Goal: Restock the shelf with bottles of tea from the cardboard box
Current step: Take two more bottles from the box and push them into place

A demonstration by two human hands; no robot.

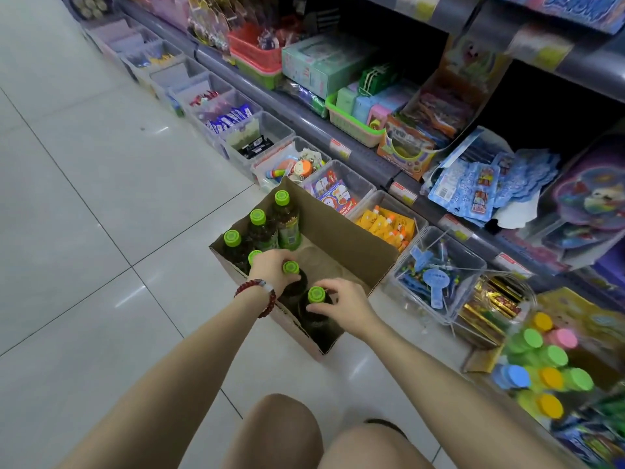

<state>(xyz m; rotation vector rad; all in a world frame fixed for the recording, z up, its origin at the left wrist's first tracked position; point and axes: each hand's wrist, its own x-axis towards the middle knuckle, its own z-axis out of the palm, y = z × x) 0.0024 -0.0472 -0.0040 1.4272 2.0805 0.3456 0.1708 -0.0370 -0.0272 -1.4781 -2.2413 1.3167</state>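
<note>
An open cardboard box (341, 236) stands on the tiled floor beside the shelf. Several dark tea bottles with lime-green caps stand in its left half, such as the far one (286, 221). My left hand (272, 267), with a red bead bracelet on the wrist, is closed around the neck of one bottle (291, 267). My right hand (341, 304) grips the neck of the nearest bottle (316, 295). Both bottles still stand upright inside the box. The box's right half shows bare cardboard.
Clear plastic bins (436, 265) of small goods line the floor under the grey shelf edge (365, 157). Toys and packets fill the shelf above. Tubs with coloured lids (548, 363) stand at the right. My knees (287, 431) are at the bottom. Open floor tiles lie to the left.
</note>
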